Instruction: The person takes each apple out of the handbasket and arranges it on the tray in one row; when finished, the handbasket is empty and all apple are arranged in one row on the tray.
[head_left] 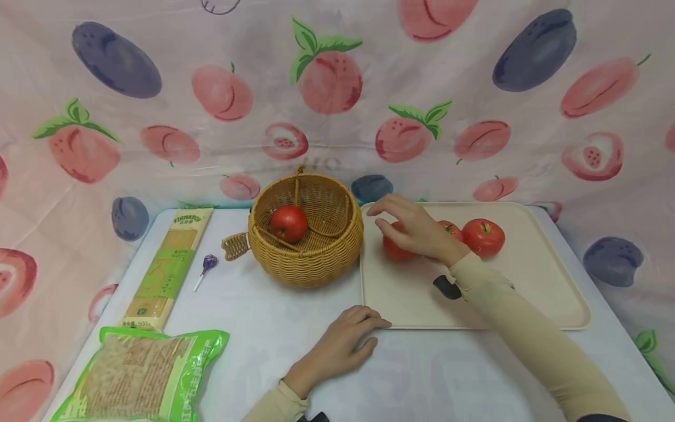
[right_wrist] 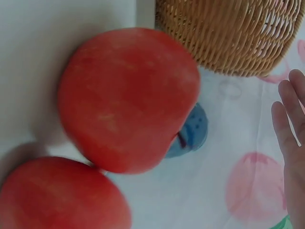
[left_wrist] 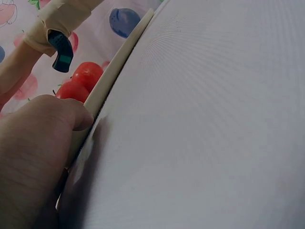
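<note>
My right hand hovers over the leftmost red apple on a cream tray. In the right wrist view its straight fingers stand apart from that apple. Two more apples sit to the right: one partly hidden by the hand, the other in plain sight. My left hand rests at the tray's front left corner, fingers relaxed, with fingertips at the rim. Left of the tray, a wicker basket contains one red apple.
Along the table's left side lie a pack of spaghetti, a wrapped lollipop and a green-edged plastic food bag. A fruit-print cloth hangs behind the table. The basket stands close against the tray's left edge.
</note>
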Available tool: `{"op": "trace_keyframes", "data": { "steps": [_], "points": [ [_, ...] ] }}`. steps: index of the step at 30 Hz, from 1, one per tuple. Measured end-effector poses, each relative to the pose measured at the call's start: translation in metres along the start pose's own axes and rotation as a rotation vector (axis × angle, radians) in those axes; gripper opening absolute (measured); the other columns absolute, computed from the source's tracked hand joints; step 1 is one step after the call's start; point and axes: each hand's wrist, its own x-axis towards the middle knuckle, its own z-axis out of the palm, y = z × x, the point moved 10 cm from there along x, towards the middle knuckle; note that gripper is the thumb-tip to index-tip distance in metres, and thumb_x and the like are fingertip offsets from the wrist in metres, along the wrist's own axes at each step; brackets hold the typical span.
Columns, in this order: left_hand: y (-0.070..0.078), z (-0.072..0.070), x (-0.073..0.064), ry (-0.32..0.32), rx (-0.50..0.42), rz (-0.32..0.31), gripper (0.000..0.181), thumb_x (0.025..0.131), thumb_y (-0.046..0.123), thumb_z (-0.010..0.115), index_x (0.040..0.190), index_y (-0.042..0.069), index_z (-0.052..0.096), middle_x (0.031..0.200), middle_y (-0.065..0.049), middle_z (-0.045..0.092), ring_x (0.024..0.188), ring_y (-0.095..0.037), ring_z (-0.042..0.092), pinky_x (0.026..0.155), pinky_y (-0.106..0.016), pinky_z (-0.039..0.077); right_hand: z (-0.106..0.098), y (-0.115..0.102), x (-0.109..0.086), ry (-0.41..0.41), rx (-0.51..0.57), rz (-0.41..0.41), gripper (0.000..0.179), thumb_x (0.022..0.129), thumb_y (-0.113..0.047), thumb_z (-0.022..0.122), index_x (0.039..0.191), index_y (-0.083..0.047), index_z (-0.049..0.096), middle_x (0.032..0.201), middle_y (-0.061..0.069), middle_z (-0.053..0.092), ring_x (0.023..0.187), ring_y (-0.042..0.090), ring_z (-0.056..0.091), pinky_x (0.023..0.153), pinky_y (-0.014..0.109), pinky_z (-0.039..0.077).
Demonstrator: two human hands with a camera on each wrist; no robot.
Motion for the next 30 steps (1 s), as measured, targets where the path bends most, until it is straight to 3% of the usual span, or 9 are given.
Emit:
{"op": "trace_keyframes", "data": {
  "steps": [14, 24, 30],
  "points": [
    [0.0, 0.0, -0.001, 0.004, 0.02, 0.028, 0.034, 0.091, 0.015, 0.057, 0.123, 0.025, 0.058, 0.116, 0.009, 0.056, 0.115, -0.008, 0.05, 0.099, -0.028, 0.044, 0.014, -0.018, 0.027, 0.006, 0.034, -0.093, 0.017, 0.09, -0.009, 0.059, 0.106, -0.007, 0.063, 0.106, 0.001, 0.062, 0.102, 0.013, 0.057, 0.089, 0.033, 0.049],
    [0.002, -0.001, -0.001, 0.007, 0.029, 0.034, 0.035, 0.09, 0.015, 0.057, 0.124, 0.025, 0.058, 0.115, 0.009, 0.056, 0.114, -0.008, 0.05, 0.098, -0.027, 0.044, 0.03, -0.019, 0.041, -0.047, 0.06, -0.074, 0.014, 0.094, -0.014, 0.053, 0.103, -0.012, 0.064, 0.1, -0.003, 0.059, 0.089, 0.002, 0.052, 0.077, 0.022, 0.048],
    [0.003, -0.002, 0.0, 0.016, 0.033, 0.044, 0.034, 0.09, 0.015, 0.057, 0.123, 0.025, 0.058, 0.114, 0.009, 0.056, 0.113, -0.007, 0.051, 0.098, -0.026, 0.044, 0.035, -0.018, 0.051, -0.082, 0.052, -0.052, 0.014, 0.093, -0.012, 0.053, 0.101, -0.014, 0.064, 0.1, -0.004, 0.061, 0.078, 0.003, 0.052, 0.066, 0.021, 0.047]
  ]
}}
